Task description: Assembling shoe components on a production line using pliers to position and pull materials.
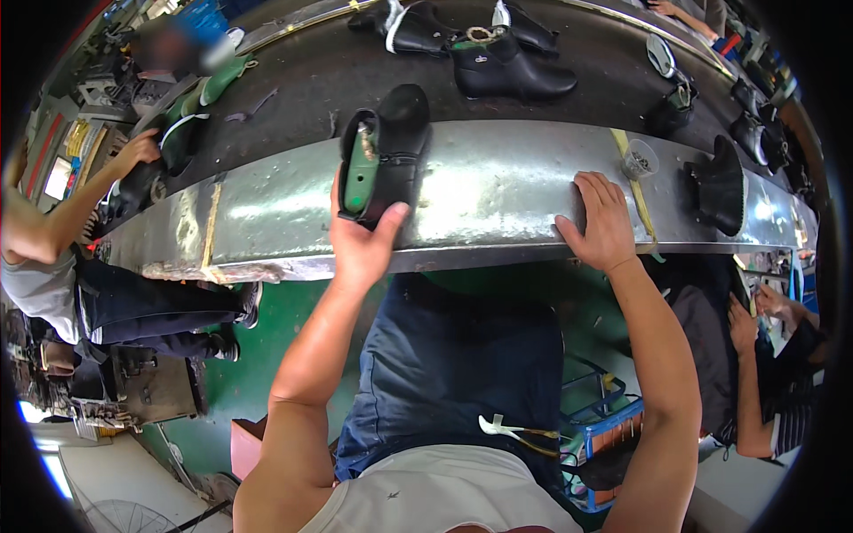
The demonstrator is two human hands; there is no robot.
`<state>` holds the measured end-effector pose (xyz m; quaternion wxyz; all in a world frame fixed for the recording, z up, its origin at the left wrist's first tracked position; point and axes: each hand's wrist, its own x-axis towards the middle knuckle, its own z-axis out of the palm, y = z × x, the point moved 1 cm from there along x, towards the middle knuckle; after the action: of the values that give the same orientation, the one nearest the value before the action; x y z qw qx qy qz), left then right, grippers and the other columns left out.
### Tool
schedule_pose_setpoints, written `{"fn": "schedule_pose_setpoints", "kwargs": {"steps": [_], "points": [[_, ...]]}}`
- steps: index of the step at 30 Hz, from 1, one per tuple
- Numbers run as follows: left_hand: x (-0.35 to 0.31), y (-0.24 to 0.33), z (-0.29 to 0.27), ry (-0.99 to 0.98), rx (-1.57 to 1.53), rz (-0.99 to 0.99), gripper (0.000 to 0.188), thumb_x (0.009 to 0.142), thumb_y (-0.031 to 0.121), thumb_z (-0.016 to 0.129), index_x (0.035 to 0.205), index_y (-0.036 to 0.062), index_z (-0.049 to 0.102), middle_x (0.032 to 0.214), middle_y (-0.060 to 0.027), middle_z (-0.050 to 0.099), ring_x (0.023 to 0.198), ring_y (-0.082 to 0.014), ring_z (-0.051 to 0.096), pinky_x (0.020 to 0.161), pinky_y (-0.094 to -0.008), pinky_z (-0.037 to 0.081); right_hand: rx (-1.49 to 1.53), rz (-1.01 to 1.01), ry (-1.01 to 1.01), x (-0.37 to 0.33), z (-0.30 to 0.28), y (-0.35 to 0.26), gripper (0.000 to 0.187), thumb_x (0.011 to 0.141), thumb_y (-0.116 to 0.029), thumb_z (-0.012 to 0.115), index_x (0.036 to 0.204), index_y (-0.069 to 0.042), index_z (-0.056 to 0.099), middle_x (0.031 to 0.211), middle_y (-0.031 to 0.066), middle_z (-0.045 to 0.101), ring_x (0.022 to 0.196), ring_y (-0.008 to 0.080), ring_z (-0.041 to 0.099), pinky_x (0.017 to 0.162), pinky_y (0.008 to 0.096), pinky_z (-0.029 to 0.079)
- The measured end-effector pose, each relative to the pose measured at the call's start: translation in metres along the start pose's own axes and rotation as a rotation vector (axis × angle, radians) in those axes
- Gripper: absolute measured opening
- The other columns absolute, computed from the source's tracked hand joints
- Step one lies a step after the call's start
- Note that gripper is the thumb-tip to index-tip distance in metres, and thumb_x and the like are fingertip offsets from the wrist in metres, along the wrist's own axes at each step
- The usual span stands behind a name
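My left hand (362,244) is closed around the top end of a black ankle boot (407,133), thumb on one side and fingers on the other. The boot points away from me over the shiny metal ledge (498,191), and a green shoe last (361,169) shows in its opening. My right hand (602,218) lies on the same ledge near its front edge, fingers stretched out with nothing in them. Just right of it a yellow strip (635,191) crosses the metal, with a small clear cup (641,160) of tiny pieces beside it.
Beyond the ledge runs a dark belt (311,80) with several black boots (515,69). Another boot (718,186) stands on the ledge at right. Co-workers work at far left (53,258) and right (755,355). A shiny metal tool (498,426) lies at my lap.
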<state>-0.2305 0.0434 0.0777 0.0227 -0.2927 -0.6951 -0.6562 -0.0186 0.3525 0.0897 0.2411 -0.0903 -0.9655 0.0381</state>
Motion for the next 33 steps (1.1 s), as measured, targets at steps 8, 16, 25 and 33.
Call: {"fn": "schedule_pose_setpoints", "kwargs": {"steps": [8, 16, 25, 33], "points": [[0.153, -0.041, 0.024, 0.034, 0.417, 0.1, 0.077, 0.077, 0.037, 0.088, 0.131, -0.0024, 0.051, 0.119, -0.0222, 0.067, 0.11, -0.0293, 0.067, 0.097, -0.0372, 0.051, -0.015, -0.002, -0.003, -0.005, 0.002, -0.001, 0.062, 0.082, -0.038, 0.071, 0.126, 0.003, 0.056, 0.134, 0.0201, 0.056, 0.13, 0.0398, 0.048, 0.111, 0.0518, 0.034], [0.213, -0.073, -0.018, -0.115, 0.91, -0.36, 0.092, 0.071, 0.065, 0.081, 0.127, -0.0026, 0.056, 0.124, -0.026, 0.066, 0.117, -0.0378, 0.064, 0.102, -0.0439, 0.05, -0.012, 0.006, -0.003, -0.001, -0.002, 0.0, 0.063, 0.081, -0.039, 0.072, 0.124, 0.003, 0.057, 0.134, 0.019, 0.056, 0.131, 0.0383, 0.047, 0.112, 0.0523, 0.033], [0.195, -0.061, -0.008, -0.163, 1.153, -0.327, 0.098, 0.076, 0.074, 0.069, 0.132, -0.0055, 0.055, 0.123, -0.0221, 0.069, 0.12, -0.0342, 0.064, 0.107, -0.0457, 0.043, 0.013, 0.022, 0.004, -0.004, -0.003, -0.003, 0.059, 0.079, -0.036, 0.072, 0.122, 0.002, 0.058, 0.133, 0.0186, 0.057, 0.13, 0.038, 0.049, 0.112, 0.0518, 0.034], [0.162, -0.078, -0.029, -0.069, 1.038, -0.131, 0.061, 0.089, 0.049, 0.065, 0.124, -0.0008, 0.064, 0.121, -0.0222, 0.069, 0.118, -0.035, 0.063, 0.105, -0.0452, 0.043, 0.025, 0.046, -0.005, -0.003, -0.001, -0.007, 0.057, 0.079, -0.036, 0.071, 0.121, 0.001, 0.059, 0.133, 0.0174, 0.057, 0.131, 0.0366, 0.048, 0.114, 0.0515, 0.033]]}}
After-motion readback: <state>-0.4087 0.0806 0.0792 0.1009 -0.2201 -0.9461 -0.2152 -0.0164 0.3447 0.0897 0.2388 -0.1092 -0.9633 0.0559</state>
